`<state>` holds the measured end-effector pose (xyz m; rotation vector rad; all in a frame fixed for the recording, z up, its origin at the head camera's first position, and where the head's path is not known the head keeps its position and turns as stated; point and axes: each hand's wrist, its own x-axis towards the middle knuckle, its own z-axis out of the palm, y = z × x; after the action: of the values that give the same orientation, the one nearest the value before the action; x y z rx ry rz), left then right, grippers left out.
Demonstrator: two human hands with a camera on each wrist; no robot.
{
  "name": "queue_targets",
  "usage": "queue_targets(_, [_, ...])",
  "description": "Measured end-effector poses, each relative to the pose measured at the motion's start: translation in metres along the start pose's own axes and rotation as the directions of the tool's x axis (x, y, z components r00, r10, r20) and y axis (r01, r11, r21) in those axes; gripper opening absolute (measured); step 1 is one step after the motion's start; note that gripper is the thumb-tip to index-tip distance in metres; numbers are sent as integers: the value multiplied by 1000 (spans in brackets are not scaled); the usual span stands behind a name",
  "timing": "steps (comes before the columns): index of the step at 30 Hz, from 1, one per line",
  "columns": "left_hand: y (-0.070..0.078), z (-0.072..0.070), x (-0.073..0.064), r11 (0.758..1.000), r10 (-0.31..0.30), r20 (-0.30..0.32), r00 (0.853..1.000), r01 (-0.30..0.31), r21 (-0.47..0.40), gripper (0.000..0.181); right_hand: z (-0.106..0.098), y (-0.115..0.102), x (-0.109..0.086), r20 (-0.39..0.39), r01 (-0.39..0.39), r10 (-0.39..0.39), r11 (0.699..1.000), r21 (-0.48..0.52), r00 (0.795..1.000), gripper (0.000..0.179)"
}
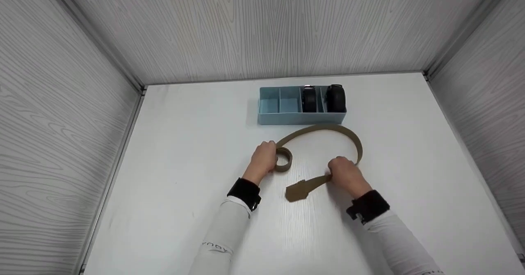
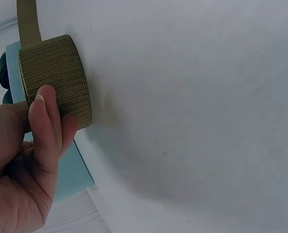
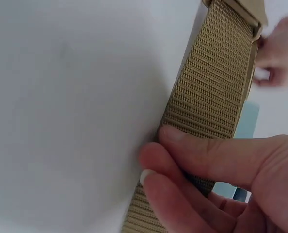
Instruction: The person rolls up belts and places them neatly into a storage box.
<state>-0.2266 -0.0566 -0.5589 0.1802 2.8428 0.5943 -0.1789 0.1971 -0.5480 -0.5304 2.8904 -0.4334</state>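
Observation:
A tan woven belt (image 1: 324,127) lies partly coiled on the white table, its free length arching from the coil round to the right. My left hand (image 1: 263,156) holds the coiled part (image 2: 56,73) at its left side, thumb and fingers pinching it. Near the buckle end, my right hand (image 1: 345,174) pinches the strap (image 3: 207,82) between thumb and fingers. The buckle (image 1: 297,191) sticks out to the left of the right hand, pointing toward the coil. In the right wrist view, part of the buckle shows at the top edge.
Behind the belt stands a light blue divided box (image 1: 301,119). Two black rolled belts, a slimmer one (image 1: 309,99) and a thicker one (image 1: 336,98), sit in its right compartments. Grey wood-grain panels (image 1: 262,28) enclose the table (image 1: 184,152) at the back and sides.

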Motion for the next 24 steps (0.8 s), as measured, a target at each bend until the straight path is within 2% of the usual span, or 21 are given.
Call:
queue_targets(5, [-1,2,-4,998,-30,-26,999,29,-55,10,-12,43,0,-88,-125,133,988,93,987,14])
queue_targets(8, [-1,5,-8,996,-35,-41,999,31,-84,10,-16,62,-1,-158,-193,216,969,152,964,9])
queue_targets(12, [1,9,-12,992,-49,-53,997,42,-119,12,-16,74,1,-247,-229,276,952,204,929,3])
queue_targets(16, [5,14,-14,989,-55,-66,996,45,-143,14,-13,73,4,-282,-245,311,938,245,908,16])
queue_targets(21, [12,19,-17,985,-66,-80,995,53,-166,14,-9,55,6,-285,-240,304,941,238,909,32])
queue_targets(24, [16,22,-18,981,-91,-85,992,75,-176,14,-6,37,4,-320,-214,277,952,217,906,40])
